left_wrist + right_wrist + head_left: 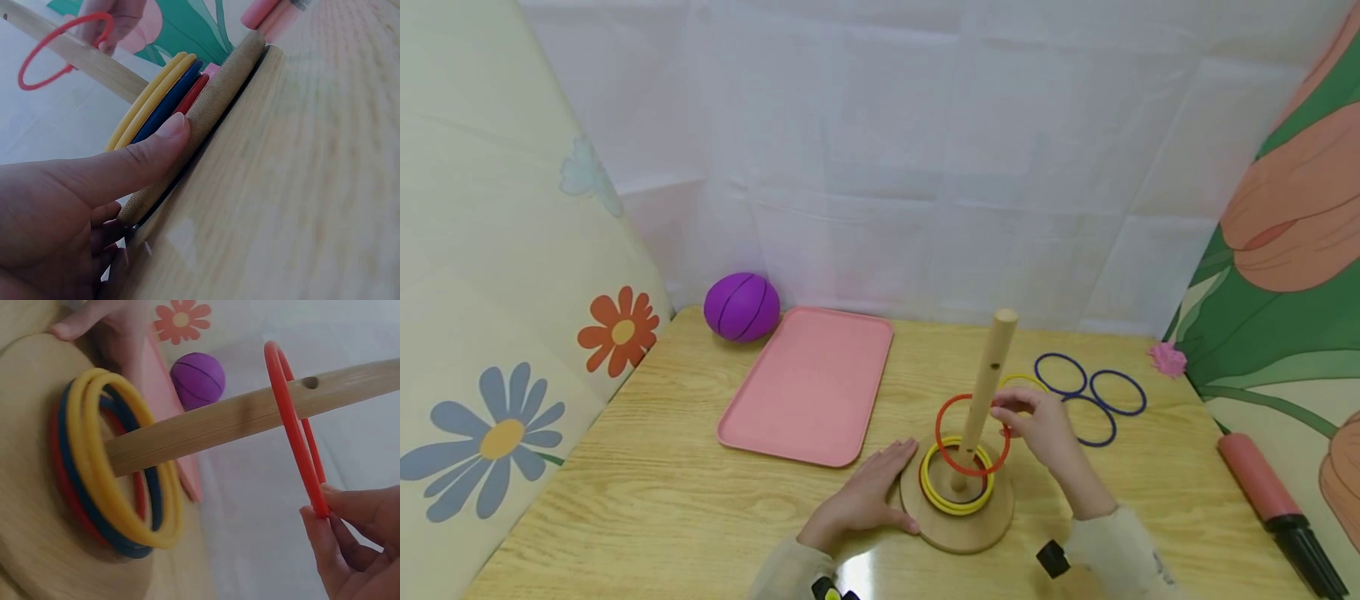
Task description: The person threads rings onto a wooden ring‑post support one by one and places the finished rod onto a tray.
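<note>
Bottom centre of head view: left hand flat, fingers straight, pressing wooden base; right hand pinching red ring at rim, ring around peg mid-height; likely light, stiff, thin; grip rim edge; blue rings beyond

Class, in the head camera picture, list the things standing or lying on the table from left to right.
Purple ball → pink tray → wooden peg stand → three blue rings → pink pump.
</note>
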### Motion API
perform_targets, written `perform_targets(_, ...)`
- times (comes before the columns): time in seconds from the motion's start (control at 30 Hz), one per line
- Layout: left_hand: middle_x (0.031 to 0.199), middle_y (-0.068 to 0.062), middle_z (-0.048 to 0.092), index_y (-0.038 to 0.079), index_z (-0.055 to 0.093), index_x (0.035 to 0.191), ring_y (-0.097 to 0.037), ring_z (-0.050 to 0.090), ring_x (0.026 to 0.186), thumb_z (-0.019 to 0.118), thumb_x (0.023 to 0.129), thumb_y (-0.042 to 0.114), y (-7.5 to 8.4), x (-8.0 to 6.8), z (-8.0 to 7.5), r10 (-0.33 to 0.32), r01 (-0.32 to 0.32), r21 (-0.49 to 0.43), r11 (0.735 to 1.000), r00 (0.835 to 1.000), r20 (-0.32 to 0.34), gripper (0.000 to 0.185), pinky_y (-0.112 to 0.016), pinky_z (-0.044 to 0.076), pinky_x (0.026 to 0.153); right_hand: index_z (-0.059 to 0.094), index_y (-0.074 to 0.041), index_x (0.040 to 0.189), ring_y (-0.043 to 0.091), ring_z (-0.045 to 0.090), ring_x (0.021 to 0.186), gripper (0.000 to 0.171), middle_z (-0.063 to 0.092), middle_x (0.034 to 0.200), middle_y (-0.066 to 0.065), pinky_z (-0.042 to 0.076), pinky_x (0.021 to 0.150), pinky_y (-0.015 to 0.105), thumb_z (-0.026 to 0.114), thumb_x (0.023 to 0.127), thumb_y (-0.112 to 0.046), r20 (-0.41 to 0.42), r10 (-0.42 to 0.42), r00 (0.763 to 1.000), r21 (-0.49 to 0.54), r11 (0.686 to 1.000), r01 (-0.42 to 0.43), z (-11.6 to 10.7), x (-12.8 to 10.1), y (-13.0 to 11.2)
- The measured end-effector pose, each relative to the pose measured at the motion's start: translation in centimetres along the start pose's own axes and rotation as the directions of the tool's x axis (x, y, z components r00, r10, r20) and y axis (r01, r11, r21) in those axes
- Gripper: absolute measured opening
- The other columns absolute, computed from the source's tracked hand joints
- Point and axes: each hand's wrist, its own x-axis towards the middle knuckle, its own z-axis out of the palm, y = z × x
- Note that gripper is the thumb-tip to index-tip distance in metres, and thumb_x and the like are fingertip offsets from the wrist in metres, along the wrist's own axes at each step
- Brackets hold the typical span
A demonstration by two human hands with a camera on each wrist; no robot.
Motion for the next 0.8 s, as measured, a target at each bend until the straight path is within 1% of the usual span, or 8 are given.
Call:
perform_targets(0.13, 0.16, -0.015, 0.025, 0.003, 0.023, 0.153, -0.037, 0.019, 0.149, 0.086, 0.066, 0.038, 0.0, 0.0, 0.0, -0.003, 0.003, 0.0, 1.0, 1.0, 0.001, 0.113, -0.056, 0.012, 0.122, 0.07, 0.007, 0.098, 0.018, 0.067, 0.075, 0.014, 0.071, 0.092, 0.02, 0.057, 0.058, 0.019, 0.068, 0.086, 0.0, 0.016, -0.007, 1.0, -0.025, 1.0, 0.007, 0.8, -0.2, 1.1)
perform_targets(0.23, 0.16, -0.016, 0.025, 0.002, 0.023, 0.153, -0.037, 0.019, 0.149, 0.086, 0.066, 0.038, 0.1, 0.0, 0.0, -0.002, 0.002, -0.002, 1.0, 1.0, 0.0, 0.113, -0.057, 0.012, 0.122, 0.07, 0.007, 0.095, 0.015, 0.066, 0.074, 0.011, 0.071, 0.088, 0.02, 0.057, 0.056, 0.02, 0.069, 0.085, 0.002, 0.026, -0.013, 1.0, -0.033, 0.999, 0.013, 1.3, -0.4, 1.6)
perform_targets(0.3, 0.16, -0.016, 0.025, 0.002, 0.023, 0.153, -0.037, 0.019, 0.149, 0.086, 0.066, 0.038, 0.2, -0.1, -0.1, -0.003, 0.003, -0.004, 1.0, 1.0, 0.0, 0.113, -0.057, 0.012, 0.122, 0.07, 0.006, 0.093, 0.011, 0.064, 0.072, 0.009, 0.071, 0.086, 0.019, 0.057, 0.055, 0.02, 0.069, 0.084, 0.002, 0.032, -0.019, 0.999, -0.057, 0.998, 0.021, 1.6, -0.6, 1.7)
perform_targets(0.37, 0.16, -0.016, 0.026, 0.002, 0.023, 0.153, -0.037, 0.02, 0.149, 0.086, 0.066, 0.037, 0.2, -0.1, -0.1, -0.003, 0.003, -0.006, 1.0, 1.0, -0.001, 0.113, -0.057, 0.012, 0.122, 0.071, 0.004, 0.09, 0.009, 0.063, 0.072, 0.007, 0.072, 0.084, 0.018, 0.057, 0.054, 0.02, 0.07, 0.083, 0.002, 0.031, -0.023, 0.999, -0.085, 0.996, 0.026, 1.8, -0.7, 1.9)
perform_targets(0.5, 0.159, -0.015, 0.027, 0.002, 0.024, 0.153, -0.037, 0.02, 0.149, 0.086, 0.066, 0.037, 0.2, -0.1, -0.1, -0.003, 0.003, -0.008, 1.0, 1.0, -0.004, 0.112, -0.057, 0.012, 0.122, 0.072, 0.002, 0.088, 0.013, 0.064, 0.074, 0.007, 0.072, 0.083, 0.016, 0.055, 0.053, 0.02, 0.071, 0.082, 0.004, 0.038, -0.03, 0.999, -0.14, 0.99, 0.035, 2.3, -0.8, 2.1)
perform_targets(0.67, 0.159, -0.016, 0.027, 0.002, 0.025, 0.152, -0.037, 0.02, 0.149, 0.086, 0.066, 0.036, 0.2, -0.1, -0.1, -0.001, 0.001, -0.009, 1.0, 1.0, -0.003, 0.112, -0.057, 0.012, 0.122, 0.071, 0.001, 0.086, 0.02, 0.067, 0.076, 0.006, 0.073, 0.083, 0.014, 0.054, 0.053, 0.017, 0.071, 0.08, 0.005, 0.051, -0.061, 0.997, -0.197, 0.978, 0.07, 2.7, -0.9, 2.7)
perform_targets(0.8, 0.159, -0.016, 0.027, 0.001, 0.025, 0.152, -0.038, 0.02, 0.148, 0.086, 0.066, 0.036, 0.2, -0.1, -0.1, 0.001, -0.001, -0.006, 1.0, 1.0, -0.005, 0.111, -0.057, 0.013, 0.122, 0.071, -0.001, 0.083, 0.02, 0.068, 0.076, 0.006, 0.073, 0.081, 0.012, 0.053, 0.053, 0.017, 0.072, 0.079, 0.004, 0.055, -0.078, 0.995, -0.232, 0.969, 0.089, 2.9, -0.9, 3.0)
